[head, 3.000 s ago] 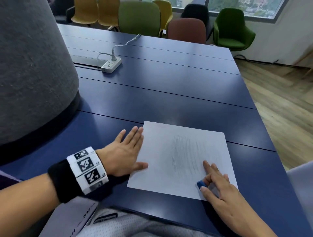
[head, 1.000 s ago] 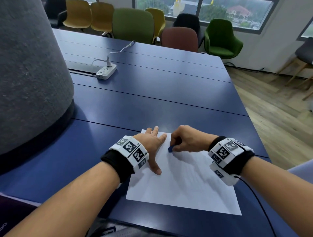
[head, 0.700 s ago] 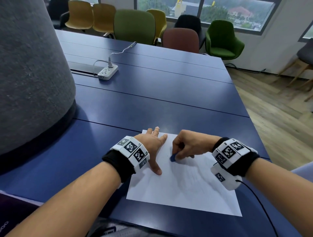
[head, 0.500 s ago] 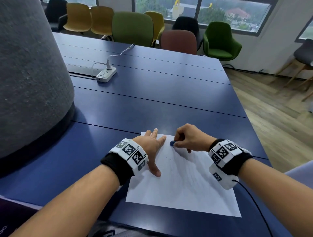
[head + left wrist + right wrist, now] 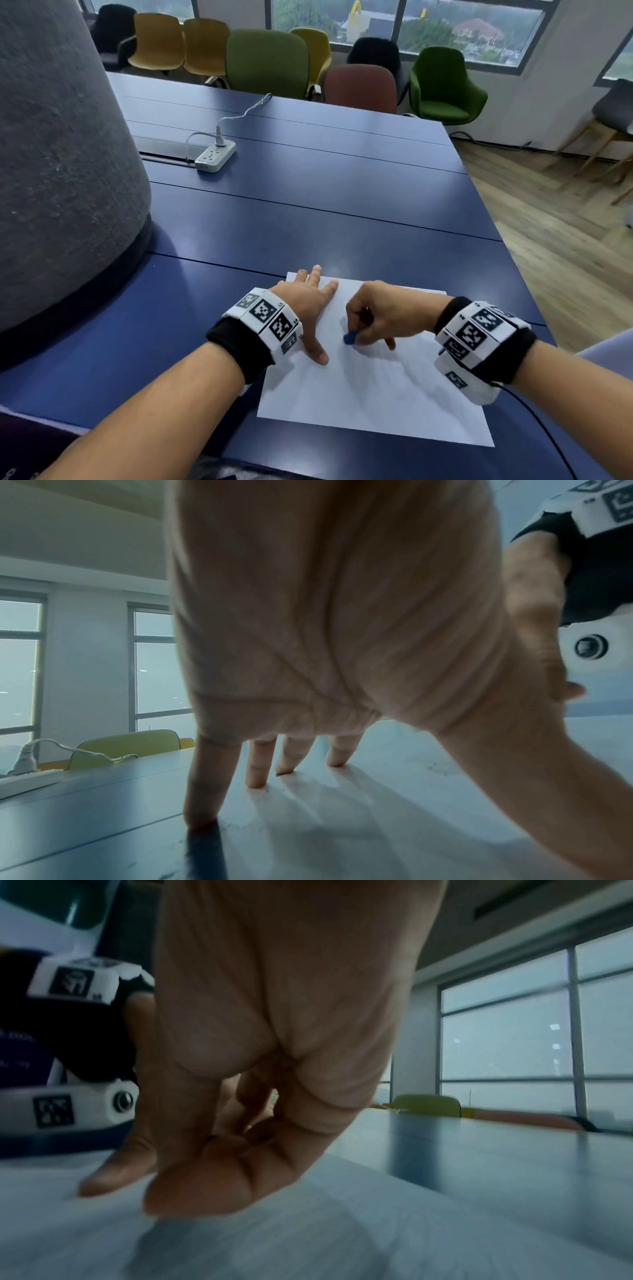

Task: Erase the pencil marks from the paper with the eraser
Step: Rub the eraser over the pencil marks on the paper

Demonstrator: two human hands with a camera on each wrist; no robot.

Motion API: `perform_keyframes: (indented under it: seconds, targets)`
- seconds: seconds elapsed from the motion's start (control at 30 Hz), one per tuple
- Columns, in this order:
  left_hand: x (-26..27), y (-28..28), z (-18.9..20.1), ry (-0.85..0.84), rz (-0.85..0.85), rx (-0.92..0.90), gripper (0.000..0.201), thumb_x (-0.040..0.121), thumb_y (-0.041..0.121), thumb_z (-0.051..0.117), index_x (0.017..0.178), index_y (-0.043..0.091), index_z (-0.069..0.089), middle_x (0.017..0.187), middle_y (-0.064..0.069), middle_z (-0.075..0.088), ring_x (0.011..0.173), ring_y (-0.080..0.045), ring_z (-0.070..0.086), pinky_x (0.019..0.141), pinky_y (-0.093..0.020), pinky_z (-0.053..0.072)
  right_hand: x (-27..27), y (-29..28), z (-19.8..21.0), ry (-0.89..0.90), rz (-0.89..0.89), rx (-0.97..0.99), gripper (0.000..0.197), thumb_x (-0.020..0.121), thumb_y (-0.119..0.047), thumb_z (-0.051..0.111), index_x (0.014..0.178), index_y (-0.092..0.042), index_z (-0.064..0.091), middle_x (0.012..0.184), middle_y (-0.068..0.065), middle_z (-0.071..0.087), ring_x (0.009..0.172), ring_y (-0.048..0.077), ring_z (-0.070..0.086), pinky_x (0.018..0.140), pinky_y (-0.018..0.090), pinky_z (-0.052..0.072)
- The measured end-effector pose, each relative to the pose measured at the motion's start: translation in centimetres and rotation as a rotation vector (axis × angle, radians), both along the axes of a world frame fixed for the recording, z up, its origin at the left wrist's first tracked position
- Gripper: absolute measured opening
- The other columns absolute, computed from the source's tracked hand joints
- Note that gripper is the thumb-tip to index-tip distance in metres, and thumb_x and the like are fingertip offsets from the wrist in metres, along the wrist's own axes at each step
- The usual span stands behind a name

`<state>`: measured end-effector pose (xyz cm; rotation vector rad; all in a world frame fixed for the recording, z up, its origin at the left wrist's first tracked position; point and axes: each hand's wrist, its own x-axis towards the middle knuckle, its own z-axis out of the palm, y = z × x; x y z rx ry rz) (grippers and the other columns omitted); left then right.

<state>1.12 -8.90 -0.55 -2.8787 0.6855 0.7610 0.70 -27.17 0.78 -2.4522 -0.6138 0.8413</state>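
Across the dark blue slatted surface (image 5: 342, 212) lies the white paper sheet (image 5: 376, 404), pinned flat by the left hand (image 5: 308, 301) with straight fingers while the right hand (image 5: 380, 315) pinches the small blue eraser (image 5: 349, 338) onto it, only faint grey pencil traces seemingly left.

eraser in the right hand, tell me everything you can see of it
The eraser is small and dark blue, and only its lower end shows below the fingertips of the right hand, which pinches it. That end presses on the white paper, near the left hand's thumb. Its full shape and material are hidden; the right wrist view doesn't show it.
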Motion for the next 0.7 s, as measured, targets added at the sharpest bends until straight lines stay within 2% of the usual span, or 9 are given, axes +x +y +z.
perform_keyframes:
  seconds: [0.1, 0.17, 0.23, 0.33, 0.4, 0.47, 0.57, 0.7]
  targets:
    - [0.1, 0.1, -0.2, -0.005, 0.0, -0.009, 0.137, 0.056, 0.06, 0.085, 0.155, 0.025, -0.002, 0.162, -0.008, -0.013, 0.148, -0.03, 0.002, 0.111, -0.048, 0.03, 1.3, -0.2, 0.4, -0.055, -0.082, 0.006, 0.021, 0.081, -0.02, 0.077, 0.076, -0.004, 0.065, 0.062, -0.005, 0.064, 0.045, 0.015, 0.06, 0.047, 0.028, 0.054]
    - [0.1, 0.2, -0.2, -0.005, -0.003, -0.016, 0.137, 0.056, 0.06, 0.085, 0.155, 0.026, -0.002, 0.162, -0.008, -0.013, 0.148, -0.03, 0.003, 0.112, -0.048, 0.03, 2.4, -0.7, 0.0, -0.176, -0.202, 0.045, 0.019, 0.084, -0.015, 0.071, 0.074, -0.005, 0.059, 0.066, -0.001, 0.062, 0.044, 0.016, 0.06, 0.045, 0.031, 0.055]
    - [0.1, 0.2, -0.1, 0.003, -0.004, -0.009, 0.137, 0.057, 0.06, 0.085, 0.155, 0.026, -0.004, 0.162, -0.007, -0.014, 0.148, -0.03, 0.002, 0.112, -0.048, 0.029, 2.4, -1.0, -0.4, -0.237, -0.24, 0.083, 0.014, 0.086, -0.009, 0.066, 0.076, -0.004, 0.056, 0.069, -0.001, 0.059, 0.047, 0.015, 0.058, 0.044, 0.031, 0.055]
    - [0.1, 0.1, -0.1, 0.002, -0.006, -0.006, 0.137, 0.057, 0.059, 0.085, 0.155, 0.025, -0.004, 0.162, -0.008, -0.014, 0.148, -0.03, 0.001, 0.112, -0.048, 0.029, 0.9, -0.7, -0.6, -0.149, -0.088, 0.05, 0.007, 0.084, -0.006, 0.065, 0.082, -0.003, 0.059, 0.071, -0.011, 0.059, 0.05, 0.007, 0.056, 0.044, 0.028, 0.053]
    - [0.1, 0.0, -0.1, 0.004, -0.007, 0.003, 0.137, 0.058, 0.059, 0.085, 0.155, 0.025, -0.004, 0.162, -0.008, -0.015, 0.148, -0.031, 0.001, 0.112, -0.047, 0.029, 0.7, -0.3, -0.3, -0.074, 0.0, 0.013, 0.011, 0.085, -0.011, 0.069, 0.082, -0.003, 0.061, 0.069, -0.006, 0.063, 0.052, 0.011, 0.06, 0.046, 0.031, 0.055]
    - [0.1, 0.0, -0.1, 0.007, -0.005, 0.003, 0.137, 0.058, 0.059, 0.085, 0.155, 0.026, -0.005, 0.162, -0.008, -0.015, 0.148, -0.03, 0.001, 0.112, -0.048, 0.029, 1.7, -0.3, -0.1, -0.119, -0.051, 0.011, 0.017, 0.085, -0.016, 0.071, 0.076, -0.008, 0.06, 0.071, 0.003, 0.064, 0.051, 0.019, 0.062, 0.047, 0.033, 0.056]
    - [0.1, 0.1, -0.1, 0.009, -0.002, -0.006, 0.137, 0.057, 0.059, 0.085, 0.155, 0.028, -0.005, 0.162, -0.006, -0.016, 0.148, -0.03, 0.0, 0.113, -0.048, 0.029, 2.5, -0.4, -0.3, -0.228, -0.179, 0.058, 0.017, 0.086, -0.01, 0.066, 0.073, -0.01, 0.055, 0.07, -0.004, 0.06, 0.045, 0.01, 0.056, 0.044, 0.029, 0.054]
    - [0.0, 0.0, 0.0, 0.004, -0.006, 0.007, 0.136, 0.058, 0.058, 0.085, 0.155, 0.024, -0.004, 0.162, -0.009, -0.015, 0.148, -0.03, 0.001, 0.112, -0.047, 0.029, 1.0, -0.1, -0.3, -0.024, -0.003, 0.031, 0.007, 0.083, -0.007, 0.069, 0.08, -0.004, 0.063, 0.072, -0.008, 0.068, 0.052, 0.01, 0.059, 0.046, 0.026, 0.052]
